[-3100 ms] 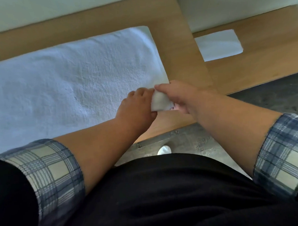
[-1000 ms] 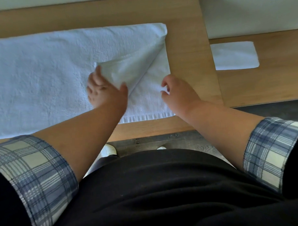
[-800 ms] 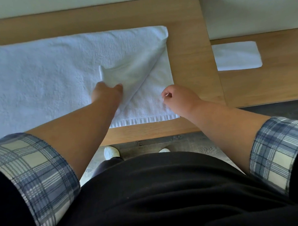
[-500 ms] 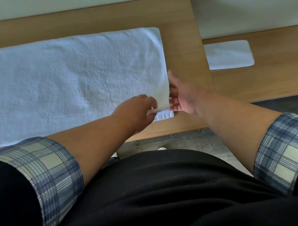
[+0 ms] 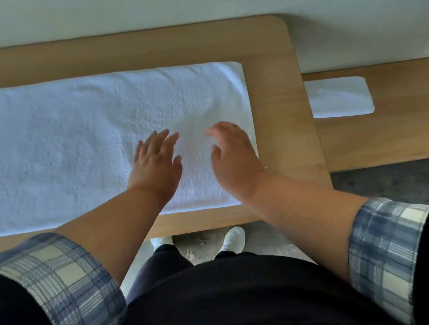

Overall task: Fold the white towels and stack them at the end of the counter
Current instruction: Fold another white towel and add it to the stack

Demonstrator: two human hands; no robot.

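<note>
Both spread open: left grip [image 5: 155,164] and right grip [image 5: 232,159] over the white terry towel [image 5: 62,143]. It's flat on the wooden desk [image 5: 273,63].

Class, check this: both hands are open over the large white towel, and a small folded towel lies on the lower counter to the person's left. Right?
No. The head view shows the small folded towel on the lower counter to the person's right. The left hand and right hand are indeed open over the large white towel.
</note>
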